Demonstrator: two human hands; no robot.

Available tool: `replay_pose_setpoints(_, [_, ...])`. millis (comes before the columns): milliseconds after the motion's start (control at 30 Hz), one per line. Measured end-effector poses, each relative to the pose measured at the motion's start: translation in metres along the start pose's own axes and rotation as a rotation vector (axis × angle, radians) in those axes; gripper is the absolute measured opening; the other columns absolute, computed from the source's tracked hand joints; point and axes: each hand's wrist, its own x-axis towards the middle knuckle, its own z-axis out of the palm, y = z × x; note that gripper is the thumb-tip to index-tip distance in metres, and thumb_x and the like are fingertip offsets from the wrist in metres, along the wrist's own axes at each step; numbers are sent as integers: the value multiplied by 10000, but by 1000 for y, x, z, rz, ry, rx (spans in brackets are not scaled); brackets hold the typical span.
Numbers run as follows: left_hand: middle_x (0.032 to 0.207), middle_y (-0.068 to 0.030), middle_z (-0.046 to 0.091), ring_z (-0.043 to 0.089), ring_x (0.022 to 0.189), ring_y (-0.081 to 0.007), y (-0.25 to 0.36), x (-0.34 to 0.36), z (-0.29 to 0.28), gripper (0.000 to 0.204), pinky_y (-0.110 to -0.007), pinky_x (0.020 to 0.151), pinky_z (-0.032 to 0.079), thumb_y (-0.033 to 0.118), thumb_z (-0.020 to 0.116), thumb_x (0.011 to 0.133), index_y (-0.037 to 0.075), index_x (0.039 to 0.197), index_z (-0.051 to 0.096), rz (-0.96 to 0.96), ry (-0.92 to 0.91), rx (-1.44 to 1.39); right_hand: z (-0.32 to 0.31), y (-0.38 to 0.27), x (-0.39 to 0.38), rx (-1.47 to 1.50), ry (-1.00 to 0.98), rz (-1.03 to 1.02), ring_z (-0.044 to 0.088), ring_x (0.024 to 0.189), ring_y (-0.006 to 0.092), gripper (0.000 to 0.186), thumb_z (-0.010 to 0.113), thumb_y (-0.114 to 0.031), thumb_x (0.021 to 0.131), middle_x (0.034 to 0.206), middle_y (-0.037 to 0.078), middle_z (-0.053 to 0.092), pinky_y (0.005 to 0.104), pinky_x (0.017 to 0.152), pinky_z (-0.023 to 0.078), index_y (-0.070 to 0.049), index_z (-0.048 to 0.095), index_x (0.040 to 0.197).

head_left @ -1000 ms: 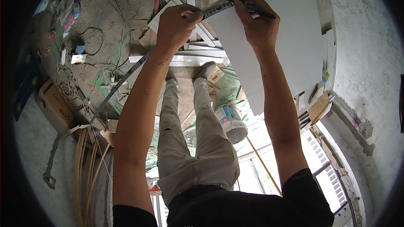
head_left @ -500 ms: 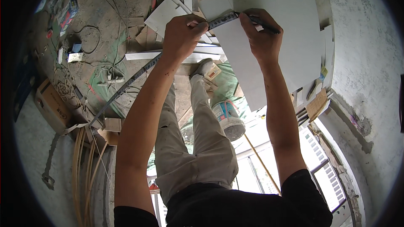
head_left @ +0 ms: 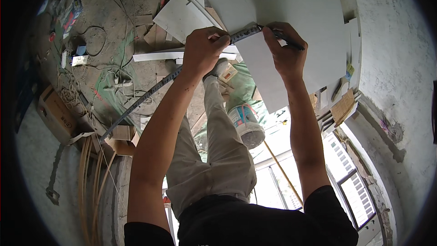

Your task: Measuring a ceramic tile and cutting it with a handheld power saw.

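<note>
A large white board (head_left: 296, 13) lies in front of me, its lower edge near my hands. My left hand (head_left: 204, 48) is shut on a long metal ruler (head_left: 150, 93) that runs from the board down to the lower left. My right hand (head_left: 284, 50) presses the ruler's upper end against the board and holds a dark pen (head_left: 287, 41) between its fingers. Both forearms reach up from the lower edge, over my legs in light trousers (head_left: 218, 155).
White board offcuts (head_left: 182, 16) lie on the dirty floor beyond my left hand. Cables and a power strip (head_left: 118, 82) sit at left, a cardboard box (head_left: 57, 116) further left. A paint bucket (head_left: 248, 123) stands by my leg. A rough wall (head_left: 396, 73) rises at right.
Both hands and the ruler have moved lower and nearer in the picture along the white board. The grip on ruler and pen is the same.
</note>
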Motion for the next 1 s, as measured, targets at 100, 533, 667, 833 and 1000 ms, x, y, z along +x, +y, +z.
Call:
replay_pose_setpoints(100, [734, -105, 750, 665, 639, -163, -5, -6, 2, 264, -334, 675, 538, 235, 738, 925, -10, 969, 829, -14, -7, -18, -2, -2, -6, -11, -5, 24, 688, 850, 69, 119, 833, -81, 974, 916, 20, 796, 249, 813, 550, -4, 782, 1049])
replay_pose_setpoints(533, [746, -104, 765, 688, 649, -180, -6, -17, 18, 277, -340, 688, 547, 250, 750, 928, -11, 977, 832, -5, -27, -14, -14, 8, -23, 2, 15, 8, 690, 840, 71, 118, 834, -78, 970, 910, 25, 799, 247, 812, 548, -3, 778, 1043])
replay_pose_setpoints(667, [750, -106, 766, 687, 651, -185, -11, -28, 25, 277, -349, 690, 542, 261, 753, 925, 1, 975, 832, -42, -53, 19, -22, 9, -33, -38, -1, 7, 700, 849, 74, 120, 829, -72, 974, 926, 27, 801, 252, 818, 554, 1, 774, 1051])
replay_pose_setpoints(833, [731, -108, 747, 682, 644, -181, -28, -42, 39, 263, -363, 662, 520, 281, 728, 922, 38, 943, 826, -59, -67, 53, -31, 16, -51, -63, -14, 48, 747, 896, 92, 101, 805, -36, 974, 935, 55, 802, 257, 842, 583, 12, 755, 1047])
replay_pose_setpoints(1000, [768, -118, 774, 716, 675, -202, -31, -59, 64, 288, -357, 702, 550, 281, 728, 917, 12, 961, 821, -66, -112, 12, -49, 33, -72, -1, -17, 70, 765, 926, 107, 101, 799, -8, 970, 976, 65, 809, 262, 846, 589, 19, 751, 1056])
